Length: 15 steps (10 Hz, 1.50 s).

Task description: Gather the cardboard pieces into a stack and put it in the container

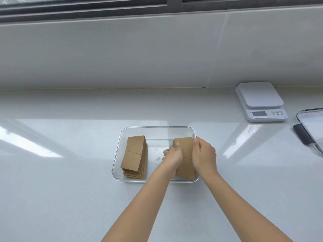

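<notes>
pressing from both sides, the left hand (172,157) and right hand (203,155) close their grip on a cardboard stack (185,145), lowering it into the clear container's (157,128) right end on the counter (70,198); another stack (134,156) lies left. next, probably release it flat.

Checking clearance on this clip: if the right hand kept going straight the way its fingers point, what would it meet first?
The right hand, gripping the cardboard stack, points away from the person. It would probably meet the clear container's far wall first, though depth is unclear.
</notes>
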Each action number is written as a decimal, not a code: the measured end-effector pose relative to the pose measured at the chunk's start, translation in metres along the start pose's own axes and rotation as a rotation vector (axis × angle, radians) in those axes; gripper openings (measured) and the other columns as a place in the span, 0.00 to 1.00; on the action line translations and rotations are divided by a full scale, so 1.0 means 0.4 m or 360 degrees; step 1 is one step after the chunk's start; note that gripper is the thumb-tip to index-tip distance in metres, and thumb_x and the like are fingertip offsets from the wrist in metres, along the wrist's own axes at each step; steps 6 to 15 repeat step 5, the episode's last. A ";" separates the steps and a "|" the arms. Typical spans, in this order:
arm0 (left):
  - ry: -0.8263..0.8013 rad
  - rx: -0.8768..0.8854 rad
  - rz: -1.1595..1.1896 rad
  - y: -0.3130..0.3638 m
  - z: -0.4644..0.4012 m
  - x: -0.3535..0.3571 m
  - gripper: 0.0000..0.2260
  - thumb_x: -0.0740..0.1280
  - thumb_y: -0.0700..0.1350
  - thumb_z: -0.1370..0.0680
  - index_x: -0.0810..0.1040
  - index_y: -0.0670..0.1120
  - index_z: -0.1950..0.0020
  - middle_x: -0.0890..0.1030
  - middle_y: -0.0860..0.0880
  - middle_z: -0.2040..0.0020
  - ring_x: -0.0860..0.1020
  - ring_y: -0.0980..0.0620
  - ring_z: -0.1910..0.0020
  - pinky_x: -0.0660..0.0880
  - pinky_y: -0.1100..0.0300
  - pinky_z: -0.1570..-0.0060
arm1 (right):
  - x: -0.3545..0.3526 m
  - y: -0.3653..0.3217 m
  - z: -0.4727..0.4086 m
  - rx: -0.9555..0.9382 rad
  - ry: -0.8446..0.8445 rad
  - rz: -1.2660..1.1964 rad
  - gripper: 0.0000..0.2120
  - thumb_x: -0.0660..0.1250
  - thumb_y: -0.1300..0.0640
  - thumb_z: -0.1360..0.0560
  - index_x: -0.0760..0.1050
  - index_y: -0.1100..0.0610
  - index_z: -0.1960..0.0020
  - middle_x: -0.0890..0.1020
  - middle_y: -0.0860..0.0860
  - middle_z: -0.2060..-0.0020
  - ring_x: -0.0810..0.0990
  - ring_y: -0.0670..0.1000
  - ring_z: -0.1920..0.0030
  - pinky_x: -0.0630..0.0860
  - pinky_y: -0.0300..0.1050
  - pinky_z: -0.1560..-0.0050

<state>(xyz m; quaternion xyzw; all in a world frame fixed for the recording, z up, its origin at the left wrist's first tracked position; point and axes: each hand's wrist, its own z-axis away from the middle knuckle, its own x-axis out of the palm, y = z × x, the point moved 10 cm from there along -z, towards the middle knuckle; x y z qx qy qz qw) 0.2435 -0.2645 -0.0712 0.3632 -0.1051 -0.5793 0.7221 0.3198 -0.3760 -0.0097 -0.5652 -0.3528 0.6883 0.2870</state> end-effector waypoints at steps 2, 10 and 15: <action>0.0066 -0.0001 -0.0049 -0.001 -0.008 -0.007 0.25 0.44 0.55 0.20 0.61 0.48 0.25 0.61 0.45 0.26 0.63 0.42 0.30 0.62 0.46 0.31 | 0.002 0.001 -0.001 0.0015 0.0003 0.0000 0.21 0.53 0.57 0.20 0.58 0.54 0.72 0.64 0.48 0.77 0.61 0.49 0.74 0.58 0.43 0.72; -0.0165 -0.0067 0.0045 0.020 0.034 -0.077 0.29 0.49 0.62 0.21 0.59 0.47 0.25 0.66 0.46 0.27 0.68 0.44 0.31 0.66 0.48 0.33 | 0.013 0.018 -0.005 0.0321 -0.0528 -0.0034 0.15 0.54 0.51 0.20 0.76 0.59 0.52 0.74 0.54 0.60 0.77 0.57 0.62 0.80 0.55 0.58; -0.0165 -0.0067 0.0045 0.020 0.034 -0.077 0.29 0.49 0.62 0.21 0.59 0.47 0.25 0.66 0.46 0.27 0.68 0.44 0.31 0.66 0.48 0.33 | 0.013 0.018 -0.005 0.0321 -0.0528 -0.0034 0.15 0.54 0.51 0.20 0.76 0.59 0.52 0.74 0.54 0.60 0.77 0.57 0.62 0.80 0.55 0.58</action>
